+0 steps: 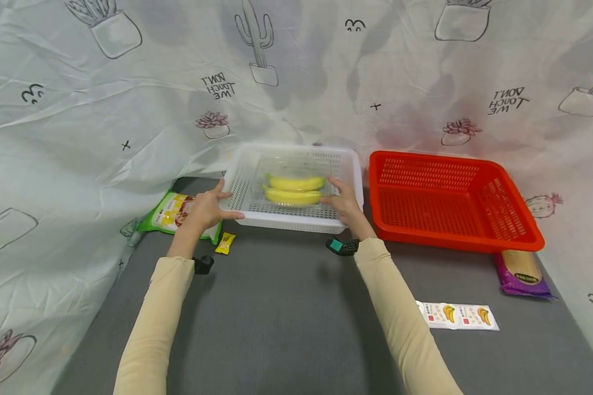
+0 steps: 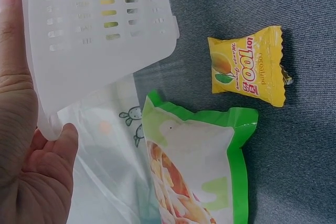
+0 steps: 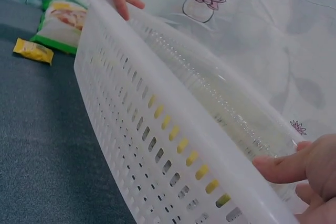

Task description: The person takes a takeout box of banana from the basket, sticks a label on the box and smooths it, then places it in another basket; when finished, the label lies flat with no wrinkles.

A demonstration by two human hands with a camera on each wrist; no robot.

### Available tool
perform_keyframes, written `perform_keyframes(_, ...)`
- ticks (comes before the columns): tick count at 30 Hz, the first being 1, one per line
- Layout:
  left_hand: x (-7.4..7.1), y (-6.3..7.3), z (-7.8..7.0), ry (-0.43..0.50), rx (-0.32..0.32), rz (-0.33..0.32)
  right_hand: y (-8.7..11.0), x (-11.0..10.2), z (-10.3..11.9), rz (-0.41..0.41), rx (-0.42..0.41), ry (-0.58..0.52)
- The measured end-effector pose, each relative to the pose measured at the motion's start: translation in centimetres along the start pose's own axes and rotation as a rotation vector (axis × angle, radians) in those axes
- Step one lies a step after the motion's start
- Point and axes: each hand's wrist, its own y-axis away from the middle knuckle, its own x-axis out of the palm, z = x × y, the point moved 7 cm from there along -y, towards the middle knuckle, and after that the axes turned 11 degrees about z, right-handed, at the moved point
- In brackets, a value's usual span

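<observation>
Grey table (image 1: 277,307): white basket (image 1: 291,220) between fingers (image 1: 216,191).

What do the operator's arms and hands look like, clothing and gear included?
Left hand and right hand are bare, no gloves. Left sleeve and right sleeve are long, plain cream fabric. Left wrist device is black; right wrist device is black too, with dotted texture and a teal square patch. No cables visible.
</observation>
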Motion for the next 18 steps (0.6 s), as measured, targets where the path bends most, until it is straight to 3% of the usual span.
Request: perform_keyframes(18,0.07,-0.02,0.01,-0.015,0.018,-0.007,0.1,0.25,0.23,-0.021,-0.056,0.011)
